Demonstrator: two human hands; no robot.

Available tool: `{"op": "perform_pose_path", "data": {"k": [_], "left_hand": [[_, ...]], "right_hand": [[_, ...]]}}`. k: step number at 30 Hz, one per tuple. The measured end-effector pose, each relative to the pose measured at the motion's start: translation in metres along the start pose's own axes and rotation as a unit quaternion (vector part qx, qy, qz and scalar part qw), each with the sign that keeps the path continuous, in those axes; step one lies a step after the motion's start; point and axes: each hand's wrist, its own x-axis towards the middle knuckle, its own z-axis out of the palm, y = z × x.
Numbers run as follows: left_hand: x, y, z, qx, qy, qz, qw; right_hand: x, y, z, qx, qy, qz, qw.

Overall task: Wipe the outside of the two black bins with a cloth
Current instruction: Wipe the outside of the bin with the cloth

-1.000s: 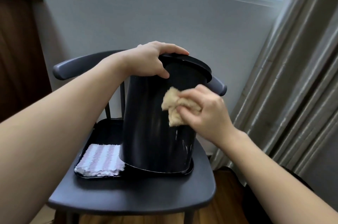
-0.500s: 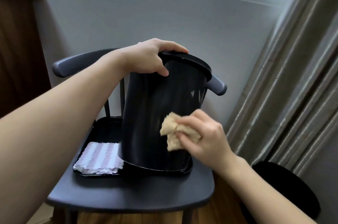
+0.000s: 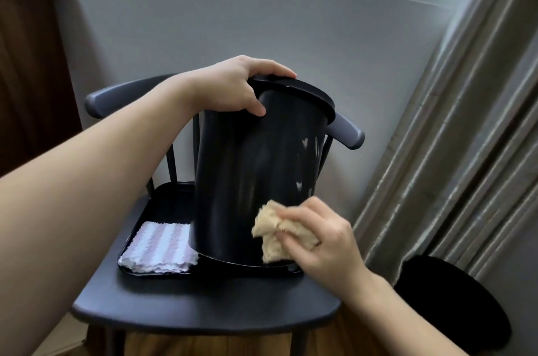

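On the chair, step: lower wall of first bin (image 3: 256, 175) is being wiped.
Left hand (image 3: 233, 88): bin rim is gripped.
Right hand (image 3: 317, 236): cloth (image 3: 273, 230) is pinched and pressed on.
Next: bin should be turned to an unwiped side.

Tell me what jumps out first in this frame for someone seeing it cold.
A tall black bin stands tilted in a black tray on a dark chair, the left hand gripping its rim. The right hand presses a crumpled beige cloth low on its side. A second black bin sits on the floor, lower right, by the curtain.
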Motion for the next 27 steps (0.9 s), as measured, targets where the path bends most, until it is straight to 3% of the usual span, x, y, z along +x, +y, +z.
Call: {"op": "perform_pose_path", "data": {"k": [3,9,17,23,27], "left_hand": [[0.0,0.0,0.001,-0.001,-0.001,-0.001,1.0],[0.001,-0.001,0.0,0.003,0.002,-0.003,1.0],[0.0,0.002,0.001,0.007,0.002,0.0,1.0],[-0.001,0.002,0.002,0.01,0.006,-0.003,1.0],[-0.001,0.003,0.002,0.01,0.006,-0.003,1.0]], "right_hand": [[-0.006,0.001,-0.001,0.002,-0.021,-0.007,1.0],[0.02,0.001,-0.004,0.001,0.077,0.073,0.994],[-0.026,0.004,0.004,0.023,-0.039,0.01,0.999],[0.005,0.007,-0.003,0.009,0.08,0.074,0.994],[-0.02,0.01,0.002,0.023,0.003,0.013,1.0]]}}
